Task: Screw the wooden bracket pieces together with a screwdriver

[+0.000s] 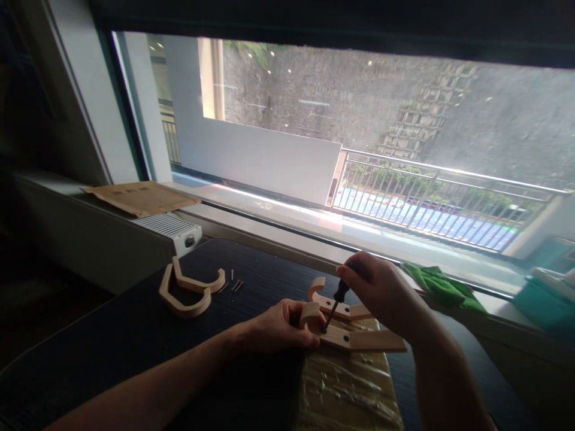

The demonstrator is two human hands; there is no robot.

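Observation:
My right hand (pixel 375 284) is closed around the dark handle of a screwdriver (pixel 340 294). Its shaft slants down to a hole in the nearer wooden hook (pixel 375 341). With fingers and thumb, my left hand (pixel 287 326) grips that hook at its curled end. Just behind it lies a second wooden hook (pixel 332 307), partly covered by my right hand. Both rest on a board or box wrapped in clear plastic (pixel 345 383). Two more wooden hooks (pixel 191 308) lie to the left on the dark table, beside several loose screws (pixel 237 286).
The dark table (pixel 135 359) runs up to a large window. A brown paper envelope (pixel 144 197) lies on a white vented unit (pixel 173 233) at the left. On the sill at the right are a green cloth (pixel 442 287) and a teal container (pixel 545 299).

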